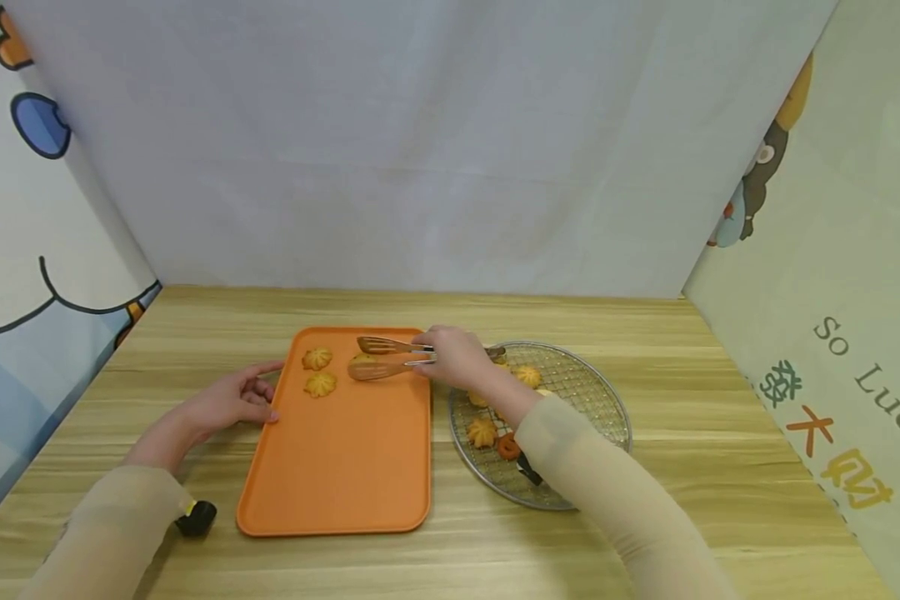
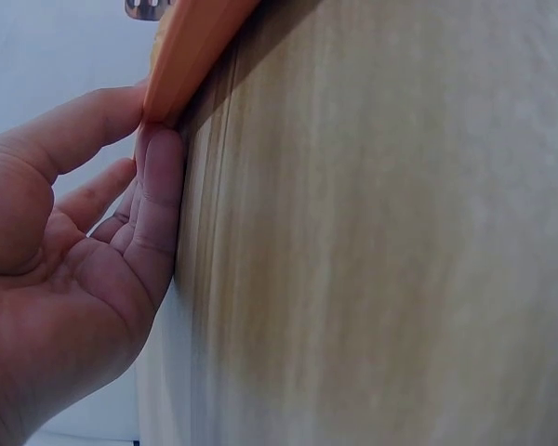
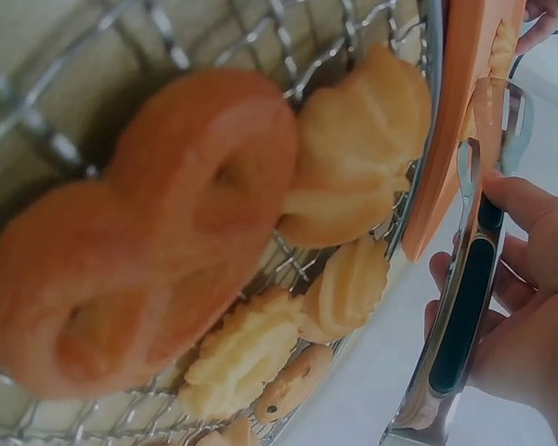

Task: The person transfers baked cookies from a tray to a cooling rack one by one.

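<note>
The right hand [image 1: 457,354] has its grip wrapped round tongs [image 1: 381,371], their ends at a cookie [image 1: 362,359] on the orange tray [image 1: 337,475], near two other cookies [image 1: 320,384]. The left hand [image 1: 228,400] holds the tray's left edge. To the right, a round wire rack [image 1: 588,396] carries more cookies and a pretzel [image 3: 139,242].

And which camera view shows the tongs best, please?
The right wrist view: the tongs appear largest, grip and ends visible. The head view shows them smaller, partly behind the right hand; the left wrist view catches only one tip.
</note>
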Demonstrator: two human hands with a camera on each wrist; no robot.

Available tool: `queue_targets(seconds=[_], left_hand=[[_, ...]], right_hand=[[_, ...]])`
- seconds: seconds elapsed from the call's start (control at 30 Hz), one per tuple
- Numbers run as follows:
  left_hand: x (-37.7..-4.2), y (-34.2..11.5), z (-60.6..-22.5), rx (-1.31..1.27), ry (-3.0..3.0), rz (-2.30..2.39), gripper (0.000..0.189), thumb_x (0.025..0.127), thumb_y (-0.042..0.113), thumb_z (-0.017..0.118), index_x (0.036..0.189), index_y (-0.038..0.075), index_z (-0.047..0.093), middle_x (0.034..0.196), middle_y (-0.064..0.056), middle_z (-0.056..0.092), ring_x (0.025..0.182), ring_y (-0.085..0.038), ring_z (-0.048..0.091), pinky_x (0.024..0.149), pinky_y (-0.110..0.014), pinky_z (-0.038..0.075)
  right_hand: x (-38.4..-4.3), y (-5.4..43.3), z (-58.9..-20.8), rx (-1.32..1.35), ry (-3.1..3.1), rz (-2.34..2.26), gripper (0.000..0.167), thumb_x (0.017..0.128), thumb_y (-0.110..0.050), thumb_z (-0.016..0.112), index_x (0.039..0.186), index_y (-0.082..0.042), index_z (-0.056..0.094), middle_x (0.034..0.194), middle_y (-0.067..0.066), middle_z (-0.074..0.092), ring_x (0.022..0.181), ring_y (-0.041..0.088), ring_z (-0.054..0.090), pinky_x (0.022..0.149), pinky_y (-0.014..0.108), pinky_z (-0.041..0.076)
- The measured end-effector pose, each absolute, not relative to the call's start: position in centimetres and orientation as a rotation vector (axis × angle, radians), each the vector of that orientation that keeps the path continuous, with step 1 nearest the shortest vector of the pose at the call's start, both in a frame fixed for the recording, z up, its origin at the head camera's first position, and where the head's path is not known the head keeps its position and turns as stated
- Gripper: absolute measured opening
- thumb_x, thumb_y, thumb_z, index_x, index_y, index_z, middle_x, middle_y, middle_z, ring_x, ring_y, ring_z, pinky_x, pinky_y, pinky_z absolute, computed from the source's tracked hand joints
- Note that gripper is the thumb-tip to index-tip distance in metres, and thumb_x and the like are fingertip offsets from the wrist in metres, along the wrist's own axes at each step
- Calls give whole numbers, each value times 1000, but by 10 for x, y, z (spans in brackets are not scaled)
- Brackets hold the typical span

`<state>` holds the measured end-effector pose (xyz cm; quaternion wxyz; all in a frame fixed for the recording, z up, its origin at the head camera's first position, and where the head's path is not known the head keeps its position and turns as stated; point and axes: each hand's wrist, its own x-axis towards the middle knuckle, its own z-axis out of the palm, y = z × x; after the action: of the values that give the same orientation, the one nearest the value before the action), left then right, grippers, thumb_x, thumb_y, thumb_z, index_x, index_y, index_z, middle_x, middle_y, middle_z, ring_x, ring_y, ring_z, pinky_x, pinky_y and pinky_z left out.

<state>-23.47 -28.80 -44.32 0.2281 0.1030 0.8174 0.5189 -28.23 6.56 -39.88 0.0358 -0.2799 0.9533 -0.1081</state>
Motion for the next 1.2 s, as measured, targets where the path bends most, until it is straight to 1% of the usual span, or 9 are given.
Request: queue_targets(seconds=[0.1, 0.3, 0.43, 0.6, 0.87, 1.07, 1.2], left_hand=[[-234, -288, -442, 281, 2254, 1426, 91, 82, 10, 73, 150, 0, 13, 105, -17, 47, 79, -15, 54, 75, -26, 47], [-234, -287, -442, 291, 2254, 1418, 91, 82, 11, 72, 150, 0, 13, 104, -17, 47, 79, -15, 55, 75, -27, 47], [-234, -287, -442, 313, 2245, 1425, 91, 83, 11, 72, 150, -2, 12, 103, -15, 47, 80, -15, 55, 75, -27, 47], [-234, -287, -444, 354, 2243, 1432, 88, 84, 10, 70, 148, -5, 12, 100, -12, 47, 79, -14, 55, 73, -27, 48], [-235, -287, -443, 307, 2244, 1438, 90, 83, 9, 72, 150, -2, 12, 101, -15, 46, 77, -14, 53, 73, -27, 47], [-235, -287, -444, 297, 2246, 1434, 91, 82, 10, 72, 150, 0, 13, 102, -15, 45, 78, -14, 53, 74, -27, 47], [-235, -288, -444, 293, 2256, 1428, 91, 82, 10, 73, 149, -1, 13, 102, -15, 45, 78, -13, 53, 74, -26, 47]], right_hand=[[-283, 63, -399, -860, 2914, -344, 44, 89, -34, 66, 128, -16, 60, 120, 3, 62, 95, 19, 63, 69, 31, 51], [-283, 61, -399, -829, 2894, -387, 44, 88, -32, 68, 128, -15, 61, 122, 4, 62, 102, 21, 62, 74, 33, 52], [-283, 62, -399, -810, 2883, -415, 44, 88, -31, 67, 128, -16, 60, 124, 4, 61, 104, 21, 61, 74, 33, 52], [-283, 65, -398, -814, 2880, -436, 42, 88, -30, 67, 128, -16, 61, 123, 4, 61, 103, 20, 61, 73, 32, 51], [-284, 68, -399, -835, 2893, -462, 40, 89, -28, 67, 126, -16, 62, 121, 4, 62, 98, 19, 62, 64, 27, 47], [-283, 70, -398, -848, 2891, -475, 39, 89, -27, 67, 126, -15, 62, 119, 4, 63, 95, 18, 62, 64, 27, 47], [-282, 71, -397, -851, 2885, -462, 39, 89, -27, 66, 126, -15, 62, 120, 5, 62, 97, 18, 62, 67, 29, 48]])
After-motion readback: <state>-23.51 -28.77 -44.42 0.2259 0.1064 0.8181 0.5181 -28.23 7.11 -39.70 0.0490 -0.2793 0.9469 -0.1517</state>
